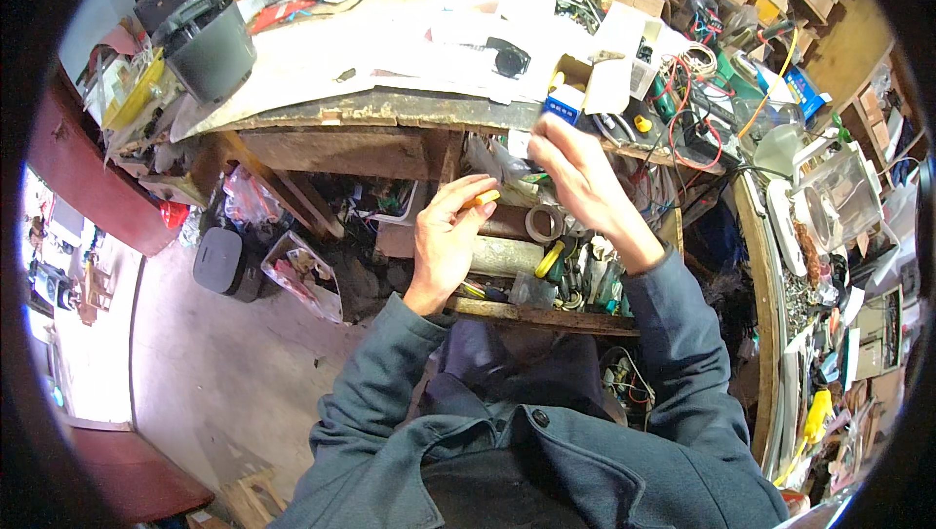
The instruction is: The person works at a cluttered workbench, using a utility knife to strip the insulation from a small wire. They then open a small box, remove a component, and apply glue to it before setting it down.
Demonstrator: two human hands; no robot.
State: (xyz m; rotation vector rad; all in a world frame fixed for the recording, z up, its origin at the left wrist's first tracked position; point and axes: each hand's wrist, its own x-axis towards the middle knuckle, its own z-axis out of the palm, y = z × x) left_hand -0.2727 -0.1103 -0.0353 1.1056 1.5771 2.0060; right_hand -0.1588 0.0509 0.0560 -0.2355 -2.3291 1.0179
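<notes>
My left hand point(444, 241) is raised over an open drawer point(546, 316), its thumb and fingers pinching a small yellow piece point(483, 198). To its right, my right hand point(582, 173) is slightly blurred, with its fingers drawn together at the bench edge. Whatever lies between those fingertips is too small or hidden to make out. Just beyond them stands a small blue-and-white box point(563, 105). Under my hands the drawer holds a roll of tape point(543, 224), a pale cylinder point(507, 256), a tool with a yellow handle point(550, 261) and several other hand tools.
Across the workbench point(322, 100) lie white sheets and a black round part point(508, 59). A dark grey bin-like container point(207, 49) stands at the far left. Cables and meters crowd the right side point(697, 110). Below, a black case point(226, 264) and a littered box point(302, 275) sit on the floor.
</notes>
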